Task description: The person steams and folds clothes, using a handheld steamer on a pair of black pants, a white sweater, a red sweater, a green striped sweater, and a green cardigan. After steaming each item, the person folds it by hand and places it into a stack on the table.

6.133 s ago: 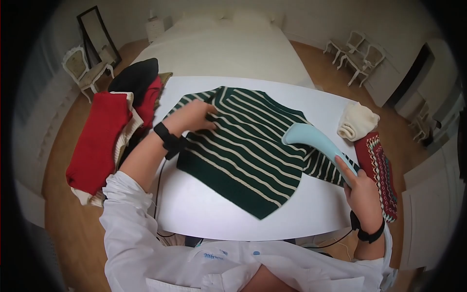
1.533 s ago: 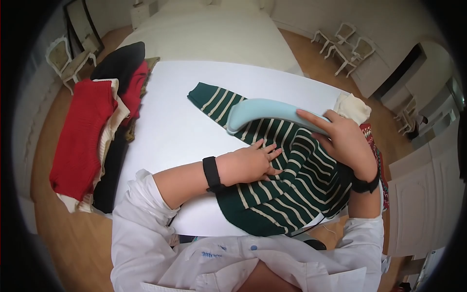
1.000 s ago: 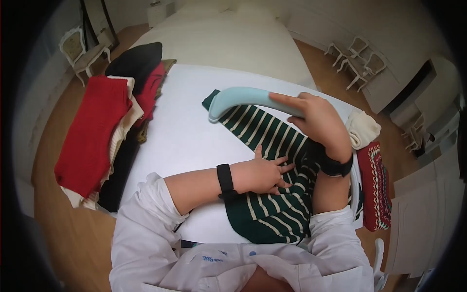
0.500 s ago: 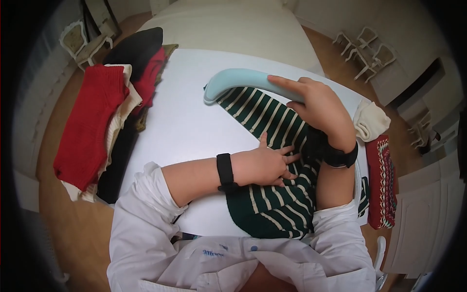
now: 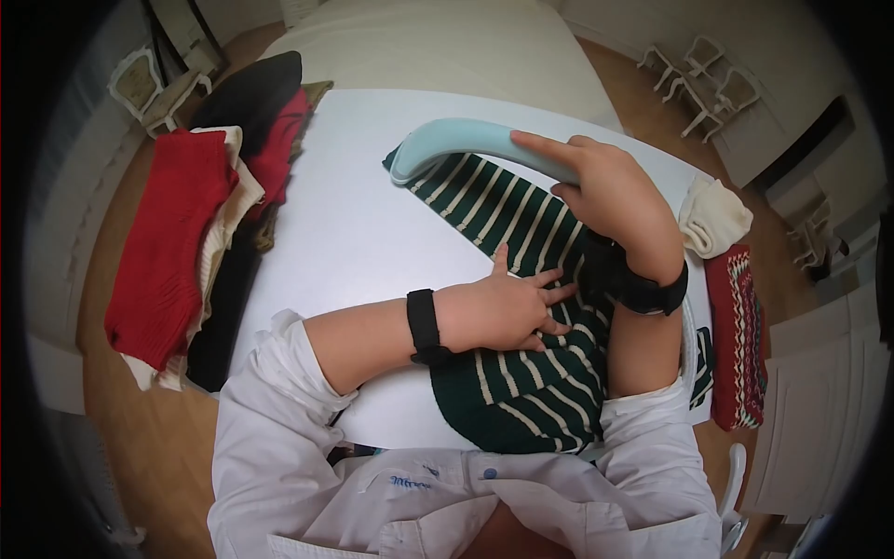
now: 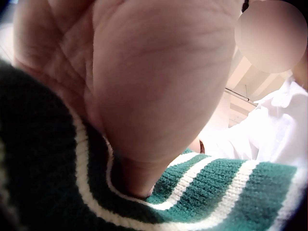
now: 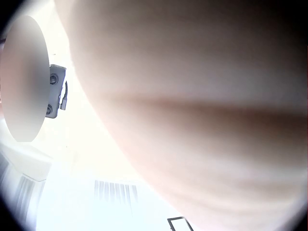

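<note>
A green sweater with cream stripes (image 5: 507, 396) lies bunched on the white table, one sleeve (image 5: 512, 210) stretched toward the far left. On it my left hand (image 5: 489, 312) rests with fingers spread; in the left wrist view the palm and thumb (image 6: 139, 178) press into the striped knit. My right hand (image 5: 619, 200) grips a light blue handheld garment steamer (image 5: 466, 137), index finger laid along its top. The steamer's head covers most of the sleeve's cuff end. My right forearm crosses over the sweater's right part and hides it. Blurred skin fills most of the right wrist view.
Folded red (image 5: 172, 242), cream and black clothes are piled along the table's left edge. At the right edge lie a rolled cream knit (image 5: 712, 219) and a folded red patterned knit (image 5: 740, 345). A pale hose (image 5: 690, 359) runs beside my right forearm. Behind stands a bed (image 5: 447, 47).
Earlier the sweater lay spread flat; now it is turned and bunched to the right under my left hand. The steamer has moved from the right sleeve to the other sleeve's cuff end.
</note>
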A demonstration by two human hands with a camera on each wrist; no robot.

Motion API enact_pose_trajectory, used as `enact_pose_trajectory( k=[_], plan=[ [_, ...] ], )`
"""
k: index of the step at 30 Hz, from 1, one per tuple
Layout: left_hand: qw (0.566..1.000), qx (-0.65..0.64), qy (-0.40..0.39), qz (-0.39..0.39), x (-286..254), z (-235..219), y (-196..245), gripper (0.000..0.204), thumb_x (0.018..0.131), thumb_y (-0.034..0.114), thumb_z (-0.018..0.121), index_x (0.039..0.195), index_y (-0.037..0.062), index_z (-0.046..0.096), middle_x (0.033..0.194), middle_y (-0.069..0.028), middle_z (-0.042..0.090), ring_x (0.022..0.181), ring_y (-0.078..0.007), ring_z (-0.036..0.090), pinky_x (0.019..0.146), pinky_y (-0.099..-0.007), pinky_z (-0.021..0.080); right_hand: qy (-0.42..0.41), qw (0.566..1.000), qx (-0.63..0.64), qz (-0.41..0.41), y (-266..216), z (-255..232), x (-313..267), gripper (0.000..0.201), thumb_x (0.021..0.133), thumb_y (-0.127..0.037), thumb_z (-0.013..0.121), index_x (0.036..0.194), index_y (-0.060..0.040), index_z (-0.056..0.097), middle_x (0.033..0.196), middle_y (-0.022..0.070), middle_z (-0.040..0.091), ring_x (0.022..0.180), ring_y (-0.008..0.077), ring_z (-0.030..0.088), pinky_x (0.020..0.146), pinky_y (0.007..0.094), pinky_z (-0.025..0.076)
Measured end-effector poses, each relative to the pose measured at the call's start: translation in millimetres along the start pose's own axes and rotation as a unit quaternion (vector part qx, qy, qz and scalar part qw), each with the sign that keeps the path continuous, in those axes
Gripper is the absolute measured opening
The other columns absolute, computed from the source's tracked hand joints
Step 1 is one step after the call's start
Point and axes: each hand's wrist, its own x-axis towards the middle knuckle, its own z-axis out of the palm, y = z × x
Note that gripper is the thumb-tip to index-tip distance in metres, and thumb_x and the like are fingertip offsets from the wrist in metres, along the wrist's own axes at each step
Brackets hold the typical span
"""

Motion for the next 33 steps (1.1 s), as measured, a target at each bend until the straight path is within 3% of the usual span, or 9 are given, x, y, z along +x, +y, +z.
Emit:
enact_pose_trajectory(
  k=[5,7,8,10,26,33],
  plan=[
    [1.0,-0.009,0.009,0.0,-1.9,-2.4,0.3,0.044,0.102,0.046,0.06,0.143,0.0303,0.064,0.167,-0.0111,0.036,0.159,-0.0316,0.023,0.108,-0.0877,0.023,0.054,0.998,0.028,-0.03,-2.9,19.8,5.1,0.077,0.085,-0.003,0.076,0.151,-0.0364,0.055,0.096,0.0178,0.068,0.086,0.038,0.067,0.081,0.0439,0.055],
    [1.0,-0.005,0.015,0.004,-1.5,0.5,-0.9,0.044,0.102,0.046,0.06,0.143,0.0301,0.064,0.167,-0.0114,0.037,0.159,-0.0317,0.024,0.108,-0.0877,0.024,0.041,0.997,0.029,-0.049,-2.6,11.1,3.4,0.068,0.083,0.003,0.067,0.146,-0.0248,0.062,0.09,0.0222,0.067,0.085,0.0385,0.068,0.08,0.0459,0.055],
    [1.0,0.0,0.023,0.007,-1.1,1.4,-1.4,0.044,0.102,0.045,0.061,0.143,0.0299,0.064,0.166,-0.0117,0.037,0.159,-0.0319,0.024,0.108,-0.0877,0.024,0.041,0.998,0.029,-0.049,-0.7,10.1,3.2,0.068,0.083,0.003,0.067,0.146,-0.0248,0.062,0.09,0.0222,0.067,0.085,0.0385,0.068,0.08,0.0459,0.055],
    [1.0,-0.001,0.022,0.007,-0.7,1.9,-2.2,0.044,0.102,0.045,0.061,0.143,0.0301,0.064,0.166,-0.0113,0.038,0.159,-0.0319,0.025,0.108,-0.0877,0.024,0.012,0.999,0.014,-0.035,3.2,9.6,2.8,0.078,0.085,-0.003,0.076,0.152,-0.0367,0.054,0.094,0.0181,0.067,0.085,0.0373,0.067,0.08,0.0443,0.055],
    [1.0,-0.008,0.01,-0.005,-2.2,-2.0,-0.2,0.044,0.102,0.047,0.06,0.143,0.0303,0.064,0.165,-0.0099,0.04,0.158,-0.0318,0.026,0.11,-0.0879,0.02,0.039,0.998,0.025,-0.036,-1.8,25.2,6.5,0.081,0.084,-0.003,0.076,0.153,-0.0383,0.053,0.092,0.0176,0.067,0.081,0.0353,0.067,0.078,0.0441,0.055],
    [1.0,-0.002,0.024,0.002,-2.9,0.3,-1.0,0.044,0.102,0.046,0.059,0.143,0.0302,0.063,0.164,-0.0103,0.04,0.158,-0.0316,0.025,0.11,-0.0878,0.021,0.003,0.998,0.046,-0.036,-1.4,21.4,6.9,0.082,0.083,-0.004,0.078,0.153,-0.0382,0.052,0.091,0.0189,0.067,0.082,0.0359,0.067,0.079,0.0444,0.054]
  ],
)
